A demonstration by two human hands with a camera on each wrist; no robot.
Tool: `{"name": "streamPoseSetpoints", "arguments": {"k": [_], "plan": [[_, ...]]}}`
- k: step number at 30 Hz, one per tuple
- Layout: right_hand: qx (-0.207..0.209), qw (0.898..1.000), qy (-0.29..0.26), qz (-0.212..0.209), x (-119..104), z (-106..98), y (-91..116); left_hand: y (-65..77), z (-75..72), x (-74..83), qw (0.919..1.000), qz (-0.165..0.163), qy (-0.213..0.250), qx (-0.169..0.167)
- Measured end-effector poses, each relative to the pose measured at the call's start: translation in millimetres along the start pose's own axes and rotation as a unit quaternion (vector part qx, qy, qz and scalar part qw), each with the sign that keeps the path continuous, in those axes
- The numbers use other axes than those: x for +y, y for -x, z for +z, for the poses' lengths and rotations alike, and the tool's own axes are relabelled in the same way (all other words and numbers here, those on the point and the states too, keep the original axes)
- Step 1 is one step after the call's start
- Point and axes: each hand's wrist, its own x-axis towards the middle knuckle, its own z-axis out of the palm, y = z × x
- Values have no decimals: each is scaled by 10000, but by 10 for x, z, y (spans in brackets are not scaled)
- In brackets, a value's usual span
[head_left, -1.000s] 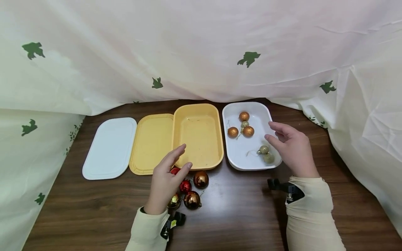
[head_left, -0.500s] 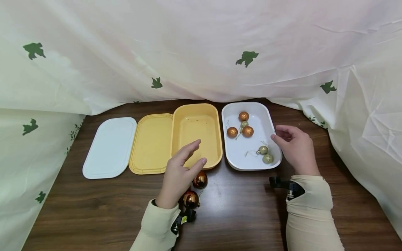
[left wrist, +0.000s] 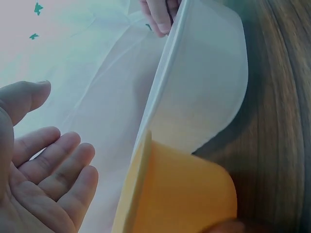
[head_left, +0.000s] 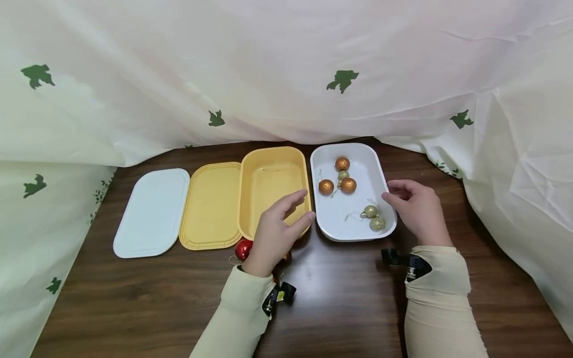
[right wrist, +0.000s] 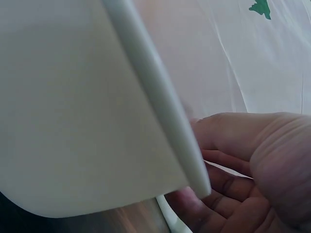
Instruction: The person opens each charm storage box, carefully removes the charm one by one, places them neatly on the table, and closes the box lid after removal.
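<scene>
In the head view my right hand [head_left: 418, 211] pinches the right rim of a white plastic container [head_left: 333, 214]. The right wrist view has the thumb of that hand [right wrist: 233, 170] over the rim and fingers below it. Inside lie three orange Christmas baubles [head_left: 348, 186] and three small gold baubles [head_left: 377, 223] with strings. My left hand [head_left: 275, 236] hovers over the near right corner of a yellow container [head_left: 259, 194], holding nothing. Its fingers [left wrist: 80, 194] are relaxed and apart from both containers in the left wrist view.
A yellow lid [head_left: 212, 206] and a white lid [head_left: 152, 214] lie flat left of the containers. A red bauble [head_left: 243, 249] rests on the dark wooden table [head_left: 147, 298]; other baubles there are mostly hidden by my left hand. A white cloth [head_left: 268, 59] hangs behind.
My left hand has moved right, from above the loose baubles to the yellow container's near right corner. The right hand has shifted from over the white container to its right rim.
</scene>
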Motion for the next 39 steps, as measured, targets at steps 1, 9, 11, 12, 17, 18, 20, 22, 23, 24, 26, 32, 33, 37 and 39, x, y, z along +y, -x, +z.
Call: {"name": "streamPoseSetpoints", "arguments": {"k": [1, 9, 11, 12, 17, 18, 20, 22, 23, 24, 26, 32, 33, 37, 39], "plan": [[-12, 10000, -1, -9, 0, 4, -6, -20, 9, 1, 10000, -31, -22, -20], [-92, 9999, -58, 67, 5, 36, -15, -215, 58, 51, 9989, -128, -346, -297], [-108, 9999, -85, 83, 7, 47, -16, -275, 76, 69, 9981, -156, -427, -416], [-112, 9999, -100, 85, 7, 50, -17, -306, 86, 77, 9977, -200, -439, -476], [-157, 9999, -59, 15, 9, 58, -38, -463, 138, 115, 9952, -465, -482, -717], [-163, 9998, -75, -16, 4, 59, -44, -491, 146, 119, 9947, -492, -521, -744], [-167, 9998, -84, -77, -10, 62, -53, -545, 163, 126, 9933, -510, -678, -780], [-162, 9997, -116, -127, -21, 65, -59, -593, 180, 131, 9912, -484, -929, -807], [-161, 9997, -130, -139, -24, 66, -60, -615, 190, 131, 9898, -482, -1057, -829], [-163, 9997, -138, -128, -24, 68, -61, -638, 203, 130, 9883, -486, -1164, -858], [-175, 9997, -142, -109, -18, 68, -62, -684, 232, 129, 9847, -503, -1391, -926], [-153, 9997, -131, -111, -4, 65, -53, -822, 336, 94, 9726, -693, -1868, -1201], [-143, 9997, -124, -133, -5, 67, -51, -841, 350, 89, 9711, -731, -1910, -1234], [-113, 9997, -146, -149, -16, 73, -45, -905, 397, 75, 9655, -801, -2101, -1314], [-117, 9997, -167, -117, -26, 73, -43, -933, 417, 72, 9618, -779, -2243, -1365]]}}
